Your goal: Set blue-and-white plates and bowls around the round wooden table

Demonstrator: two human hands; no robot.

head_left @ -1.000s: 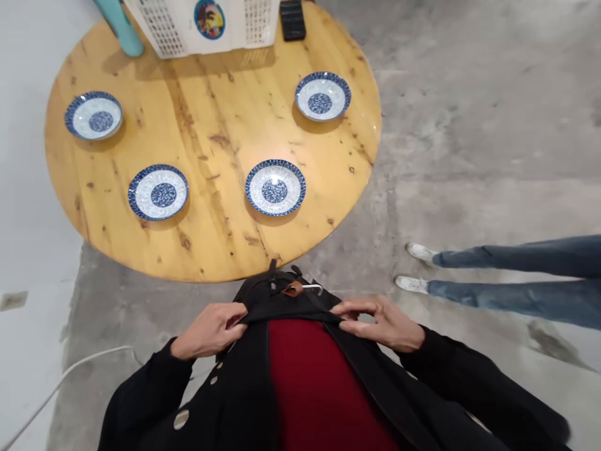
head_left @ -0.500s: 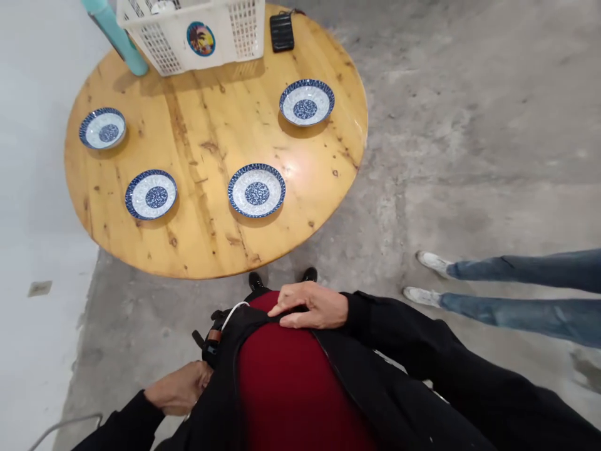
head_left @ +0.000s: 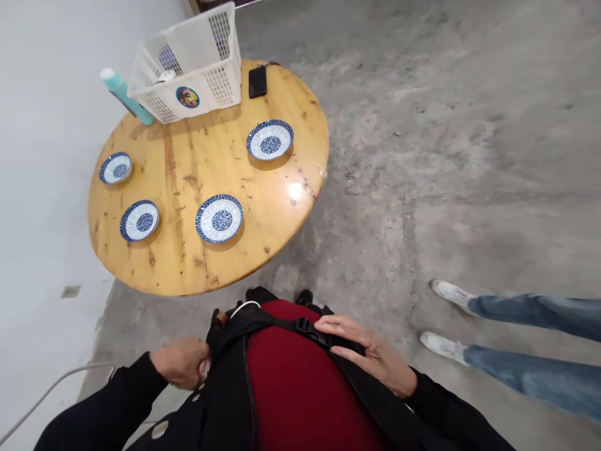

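Across the red shirt [head_left: 300,376] at my waist runs a black strap with a buckle [head_left: 304,324]. My right hand [head_left: 375,360] lies against the strap just right of the buckle, fingers stretched out along it and thumb below. At the left side of the black jacket [head_left: 220,388], my left hand [head_left: 181,363] is closed; whatever may be in it is hidden. A white cable [head_left: 245,305] loops over the dark fabric between the hands, near a small brown and black item [head_left: 222,317].
Ahead stands a round wooden table [head_left: 263,219] with several blue-and-white plates [head_left: 220,218], a white basket [head_left: 206,88], a teal bottle [head_left: 123,94] and a black phone-like object [head_left: 257,81]. Another person's jeans-clad legs [head_left: 530,316] are at right. A white wall [head_left: 42,188] rises at left.
My right hand has slid rightward along the strap and its fingers have straightened, uncovering the buckle. My left hand stays closed at the jacket's side. The view has shifted, showing more of the basket.
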